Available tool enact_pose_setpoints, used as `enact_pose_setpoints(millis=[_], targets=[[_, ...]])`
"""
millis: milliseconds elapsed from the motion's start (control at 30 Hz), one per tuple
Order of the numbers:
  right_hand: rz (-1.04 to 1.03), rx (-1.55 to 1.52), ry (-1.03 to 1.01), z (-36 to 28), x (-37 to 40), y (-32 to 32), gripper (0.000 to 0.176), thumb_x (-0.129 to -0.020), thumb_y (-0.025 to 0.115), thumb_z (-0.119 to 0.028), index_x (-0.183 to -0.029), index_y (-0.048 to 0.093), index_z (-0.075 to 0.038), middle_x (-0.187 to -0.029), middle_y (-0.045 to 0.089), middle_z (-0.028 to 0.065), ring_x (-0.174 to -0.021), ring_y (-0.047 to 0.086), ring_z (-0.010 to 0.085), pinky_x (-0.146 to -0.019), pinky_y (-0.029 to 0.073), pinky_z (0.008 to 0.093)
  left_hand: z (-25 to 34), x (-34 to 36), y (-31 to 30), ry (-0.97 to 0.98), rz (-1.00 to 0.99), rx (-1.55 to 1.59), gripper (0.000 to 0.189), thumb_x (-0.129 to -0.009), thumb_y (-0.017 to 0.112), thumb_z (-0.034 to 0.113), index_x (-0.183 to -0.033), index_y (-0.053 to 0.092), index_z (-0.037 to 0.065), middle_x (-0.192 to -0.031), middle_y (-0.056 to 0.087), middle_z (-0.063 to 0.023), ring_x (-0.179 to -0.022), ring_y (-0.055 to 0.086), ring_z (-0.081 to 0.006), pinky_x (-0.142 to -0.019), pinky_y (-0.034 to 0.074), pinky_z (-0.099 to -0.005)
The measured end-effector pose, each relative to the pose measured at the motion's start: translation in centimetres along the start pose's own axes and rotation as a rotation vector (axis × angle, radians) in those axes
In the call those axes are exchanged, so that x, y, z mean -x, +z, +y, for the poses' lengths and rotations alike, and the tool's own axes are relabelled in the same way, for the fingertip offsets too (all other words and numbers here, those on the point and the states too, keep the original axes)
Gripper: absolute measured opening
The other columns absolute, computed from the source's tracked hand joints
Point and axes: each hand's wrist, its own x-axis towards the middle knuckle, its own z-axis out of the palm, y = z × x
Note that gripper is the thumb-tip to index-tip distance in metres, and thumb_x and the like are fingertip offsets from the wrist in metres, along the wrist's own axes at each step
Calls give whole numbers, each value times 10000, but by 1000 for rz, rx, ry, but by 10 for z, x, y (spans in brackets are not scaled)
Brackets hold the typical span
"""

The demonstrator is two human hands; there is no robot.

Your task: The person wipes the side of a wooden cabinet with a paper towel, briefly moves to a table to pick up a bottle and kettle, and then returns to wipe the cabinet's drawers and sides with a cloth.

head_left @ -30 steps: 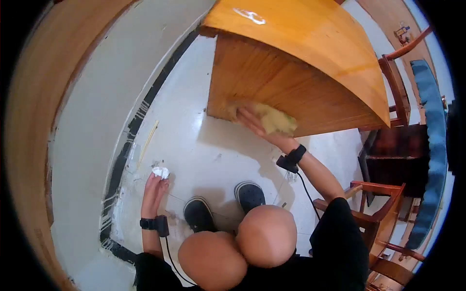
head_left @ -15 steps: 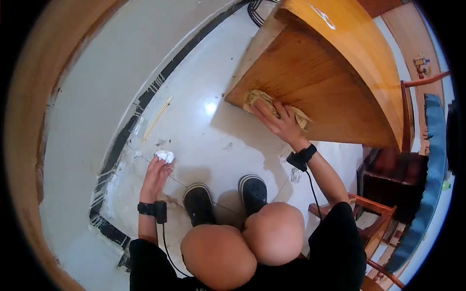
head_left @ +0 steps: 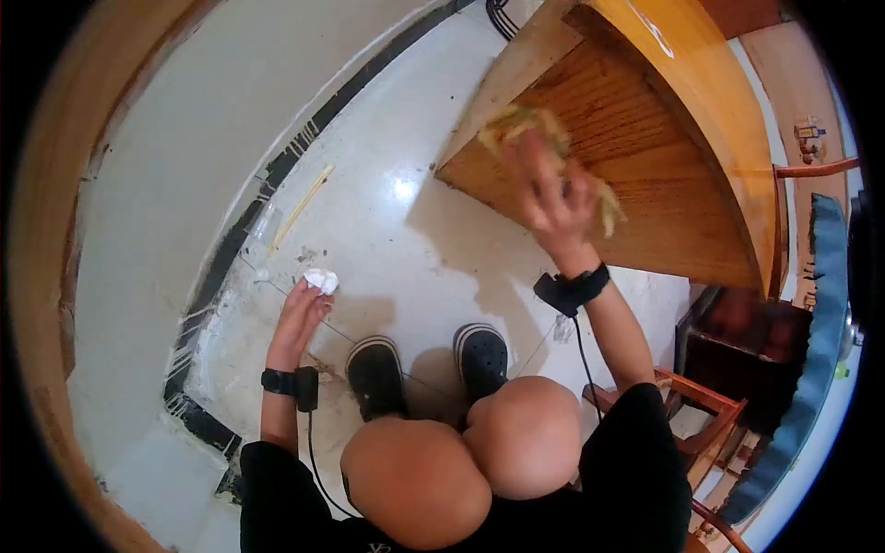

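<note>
My right hand (head_left: 556,205) presses a yellowish cloth (head_left: 525,127) against the side panel of a wooden cabinet (head_left: 682,175). Motion blurs the fingers and the cloth, whose ends stick out above and to the right of the hand. Dark, damp-looking streaks show on the wood around it. Over the floor at the left, my left hand (head_left: 302,318) pinches a crumpled white wad (head_left: 321,280), perhaps paper or tissue, at its fingertips. Each wrist wears a black strap with a small box and a cable.
Thin pale sticks (head_left: 302,210) and a clear plastic piece (head_left: 267,224) lie on the tiled floor (head_left: 369,230) by the black wall border (head_left: 210,286). Black cables (head_left: 501,18) sit behind the cabinet. Wooden chair parts (head_left: 705,410) and a blue cloth edge (head_left: 802,341) are at right.
My right hand has moved the cloth up and slightly right across the wooden panel. My left hand, with the white wad, has shifted slightly upward.
</note>
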Motion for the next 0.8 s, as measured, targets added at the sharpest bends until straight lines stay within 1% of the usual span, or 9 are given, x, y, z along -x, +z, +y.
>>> enact_pose_setpoints(millis=[67,167,267,367,467,567,667,767,800], targets=[[-185,-171,-119,-17,32,10,349,-822,588,-173,-1163,663,-160,-1317,551,-15,-1020,518,203,-834,423,345,-2,-1,-8,6,-23,7,265,-936,523,115,-1198,515,74,-1069,615,-44,-887,590,-136,-759,465,-265],[-351,-306,-322,-41,84,33,397,-759,568,-136,-1144,664,-152,-1301,568,35,-1009,527,236,-750,430,362,-4,-2,-15,23,-29,7,264,-939,522,117,-1200,515,76,-1072,614,-43,-889,589,-134,-754,466,-267],[-482,-410,-405,-42,95,41,445,-760,552,-149,-1198,624,-122,-1329,536,37,-974,546,216,-708,428,354,3,5,-10,19,32,16,256,-943,522,120,-1195,519,77,-1071,614,-41,-887,587,-130,-752,464,-264],[-373,-421,-292,-24,39,13,489,-785,546,-172,-1263,574,-69,-1346,504,55,-1022,524,198,-801,450,341,5,10,-8,15,27,20,252,-945,522,122,-1193,521,78,-1068,613,-38,-886,584,-126,-758,460,-263],[-121,-257,-129,-20,-19,-2,464,-781,550,-147,-1237,594,-73,-1368,487,58,-1002,523,196,-802,450,334,-3,5,-15,9,20,8,252,-946,523,123,-1194,524,80,-1065,613,-31,-887,579,-122,-766,454,-262],[-104,-170,-174,-38,-20,24,472,-749,549,-128,-1215,622,-152,-1394,476,29,-958,522,195,-688,426,284,-4,3,-10,-1,22,2,251,-944,524,125,-1192,527,82,-1063,614,-32,-890,577,-120,-769,452,-263],[-224,39,-480,-61,16,46,485,-766,535,-157,-1247,593,-148,-1427,433,26,-1030,511,189,-748,427,286,1,3,1,-9,8,24,255,-942,522,120,-1193,527,79,-1070,613,-36,-891,578,-121,-769,453,-262],[-346,-55,-598,-69,59,58,494,-784,510,-175,-1272,557,-117,-1431,406,48,-1111,490,184,-853,410,310,1,2,0,16,6,32,261,-938,515,107,-1197,525,77,-1075,613,-40,-890,577,-124,-767,454,-263],[-388,-107,-594,-70,71,60,517,-793,518,-189,-1304,523,-115,-1434,401,53,-1144,474,196,-893,400,331,-1,4,-1,29,9,35,262,-937,513,103,-1198,524,76,-1076,613,-41,-890,577,-124,-766,454,-264]])
